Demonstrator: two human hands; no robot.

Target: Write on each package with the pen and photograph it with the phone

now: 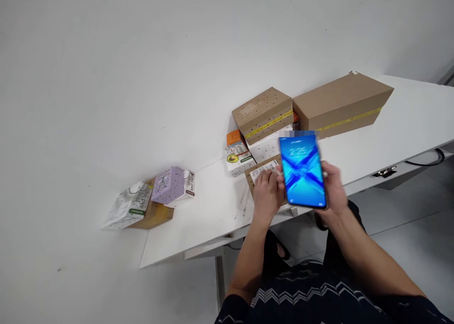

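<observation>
My right hand (333, 189) holds a smartphone (303, 170) with a bright blue lit screen, upright in front of me over the near edge of the white table (198, 215). My left hand (266, 194) rests on a small brown cardboard parcel (260, 170) with a white label, lying at the table's front edge. The phone covers part of that parcel.
Behind the parcel stand an avocado-printed carton (238, 159), a white dotted box (267, 146), a brown box with yellow tape (264, 113) and a long brown box (342, 104). At the table's left end lie a lilac box (170, 184), a pale printed box (126, 205) and a brown piece (156, 215).
</observation>
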